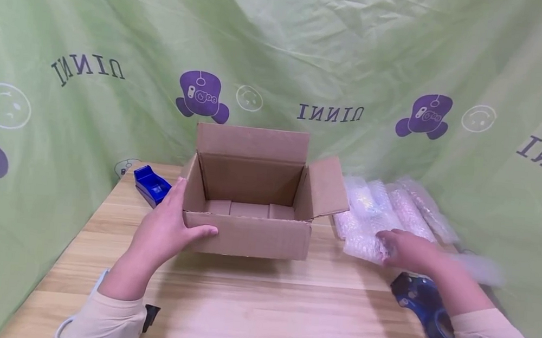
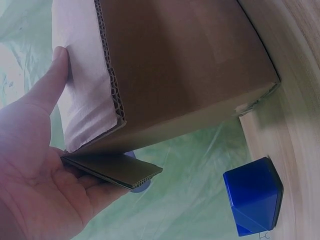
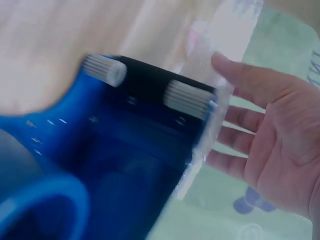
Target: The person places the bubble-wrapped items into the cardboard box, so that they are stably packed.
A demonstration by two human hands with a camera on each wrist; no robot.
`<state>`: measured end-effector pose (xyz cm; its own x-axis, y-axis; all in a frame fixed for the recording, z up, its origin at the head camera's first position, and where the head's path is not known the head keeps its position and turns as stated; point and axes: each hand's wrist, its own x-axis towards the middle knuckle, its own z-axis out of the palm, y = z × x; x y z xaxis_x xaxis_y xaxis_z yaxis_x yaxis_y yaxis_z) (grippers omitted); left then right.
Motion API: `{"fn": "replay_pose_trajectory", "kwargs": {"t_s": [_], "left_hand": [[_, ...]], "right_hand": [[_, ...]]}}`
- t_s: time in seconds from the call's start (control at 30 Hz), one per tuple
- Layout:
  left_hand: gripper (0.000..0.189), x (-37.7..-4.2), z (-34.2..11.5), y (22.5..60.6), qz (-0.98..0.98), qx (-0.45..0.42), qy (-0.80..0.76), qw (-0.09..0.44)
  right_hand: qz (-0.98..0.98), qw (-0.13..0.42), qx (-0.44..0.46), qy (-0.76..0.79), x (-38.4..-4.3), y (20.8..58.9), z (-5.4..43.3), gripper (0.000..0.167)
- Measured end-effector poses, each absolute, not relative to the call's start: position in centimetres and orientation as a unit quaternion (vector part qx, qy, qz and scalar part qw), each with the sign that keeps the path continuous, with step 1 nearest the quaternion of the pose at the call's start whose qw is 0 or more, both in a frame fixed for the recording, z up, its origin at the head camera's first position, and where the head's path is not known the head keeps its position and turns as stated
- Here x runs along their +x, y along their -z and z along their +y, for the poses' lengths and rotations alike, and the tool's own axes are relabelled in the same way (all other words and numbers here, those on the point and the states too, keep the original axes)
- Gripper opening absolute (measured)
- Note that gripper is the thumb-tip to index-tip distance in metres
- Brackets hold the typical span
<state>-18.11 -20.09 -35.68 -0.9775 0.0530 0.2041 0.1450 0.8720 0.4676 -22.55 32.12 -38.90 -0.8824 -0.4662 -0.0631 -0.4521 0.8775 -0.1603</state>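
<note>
An open cardboard box [image 1: 249, 237] stands mid-table with its back flap upright and right flap folded outward. My left hand [image 1: 163, 224] grips its near left corner, thumb on the front face. In the left wrist view its fingers lie behind a side flap [image 2: 115, 169]. My right hand [image 1: 410, 251] holds a bubble-wrapped pack [image 1: 363, 247] right of the box, between thumb and fingers; what is inside is obscured. More bubble-wrapped packs [image 1: 409, 208] lie just behind it. Below the right forearm is a blue tape gun [image 1: 426, 309], large and blurred in the right wrist view.
A blue plastic holder [image 1: 151, 184], like a desk tape dispenser, sits left of the box at the table's back. Green printed fabric [image 1: 274, 38] hangs behind and beside the wooden table [image 1: 257, 309]. A small black piece [image 1: 151, 318] shows by the left sleeve.
</note>
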Motion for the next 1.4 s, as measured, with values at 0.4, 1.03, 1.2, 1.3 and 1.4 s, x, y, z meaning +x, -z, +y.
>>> {"fn": "replay_pose_trajectory", "kwargs": {"t_s": [0.4,1.03,1.2,1.3,1.4], "left_hand": [[0.131,-18.0,-20.2,35.6,-0.964,-0.051,0.244,0.089],[0.131,-18.0,-20.3,35.6,-0.962,-0.052,0.25,0.093],[0.131,-18.1,-20.3,35.7,-0.963,-0.053,0.248,0.095],[0.131,-18.1,-20.3,35.7,-0.963,-0.053,0.247,0.093],[0.13,-18.1,-20.3,35.7,-0.963,-0.052,0.247,0.091]], "right_hand": [[0.962,0.023,-0.221,0.159,-22.5,33.2,32.3,0.071],[0.957,-0.11,-0.198,0.183,-25.0,24.8,27.1,0.072],[0.954,-0.118,-0.225,0.158,-25.9,23.4,24.9,0.074],[0.952,-0.118,-0.237,0.151,-26.3,22.6,23.4,0.073],[0.951,-0.113,-0.249,0.145,-26.8,21.8,21.8,0.072]]}}
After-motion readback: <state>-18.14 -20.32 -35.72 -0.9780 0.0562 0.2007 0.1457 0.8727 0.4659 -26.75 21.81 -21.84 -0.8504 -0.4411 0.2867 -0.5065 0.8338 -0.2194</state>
